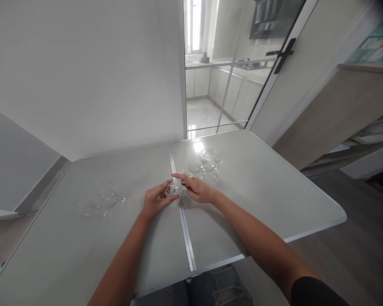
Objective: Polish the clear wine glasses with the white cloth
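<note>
"Where's the cloth [177,187]?"
"Mid-frame over the bench [258,191], pinched in the right hand [199,190]'s grip, against a glass [163,194]; the left hand [154,202]'s grip curls round that"
"Other glasses [206,156]?"
"Left of frame, and right of centre"

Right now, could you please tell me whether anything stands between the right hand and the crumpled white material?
Nothing visible does: the right hand touches the white material. The nearest upright glasses stand beyond that hand, not between.
</note>
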Tool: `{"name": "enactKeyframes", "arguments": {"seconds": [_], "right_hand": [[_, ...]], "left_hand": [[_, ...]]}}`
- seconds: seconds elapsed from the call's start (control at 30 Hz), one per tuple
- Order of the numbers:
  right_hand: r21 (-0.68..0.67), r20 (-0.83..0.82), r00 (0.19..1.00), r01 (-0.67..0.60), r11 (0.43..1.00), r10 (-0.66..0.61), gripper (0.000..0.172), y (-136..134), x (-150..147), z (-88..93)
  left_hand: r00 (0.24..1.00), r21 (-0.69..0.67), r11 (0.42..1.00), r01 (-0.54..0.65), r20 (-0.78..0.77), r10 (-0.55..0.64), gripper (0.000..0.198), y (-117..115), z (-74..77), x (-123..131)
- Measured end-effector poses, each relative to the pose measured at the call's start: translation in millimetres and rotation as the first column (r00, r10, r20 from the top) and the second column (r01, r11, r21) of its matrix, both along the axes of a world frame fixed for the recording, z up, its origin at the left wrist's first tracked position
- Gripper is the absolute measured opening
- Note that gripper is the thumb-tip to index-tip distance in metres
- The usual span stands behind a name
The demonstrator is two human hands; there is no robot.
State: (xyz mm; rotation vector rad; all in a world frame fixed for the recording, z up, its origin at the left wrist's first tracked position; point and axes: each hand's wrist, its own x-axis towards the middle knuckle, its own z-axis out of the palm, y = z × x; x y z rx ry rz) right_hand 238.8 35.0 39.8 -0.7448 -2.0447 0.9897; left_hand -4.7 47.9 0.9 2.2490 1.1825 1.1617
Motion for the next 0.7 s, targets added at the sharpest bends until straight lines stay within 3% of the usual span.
{"name": "enactKeyframes", "arguments": {"seconds": [0.13,0.27,0.43,0.57,0.7], "right_hand": [[-0.061,-0.077,0.997,-0.018,0.998,0.013,0.078,-4,-10,-7.2],[-0.251,-0.318,0.934,0.082,0.964,-0.163,0.064,-3,-27,-20.5],[-0.431,-0.479,0.833,0.052,0.901,-0.277,0.068,4,-31,-31.0],[-0.445,-0.494,0.820,0.045,0.895,-0.287,0.067,6,-33,-34.6],[-0.432,-0.469,0.804,0.153,0.889,-0.366,0.066,6,-33,-35.9]], "left_hand": [[0.987,0.298,0.955,0.008,-0.154,0.039,0.051,3,-3.0,-4],[0.968,0.451,0.892,-0.020,-0.216,0.131,0.056,7,-5.0,-2],[0.949,0.459,0.885,-0.083,-0.236,0.212,0.056,8,-8.6,3],[0.942,0.451,0.886,-0.106,-0.239,0.235,0.055,7,-8.8,5],[0.946,0.475,0.868,-0.143,-0.192,0.261,0.052,9,-9.2,5]]}}
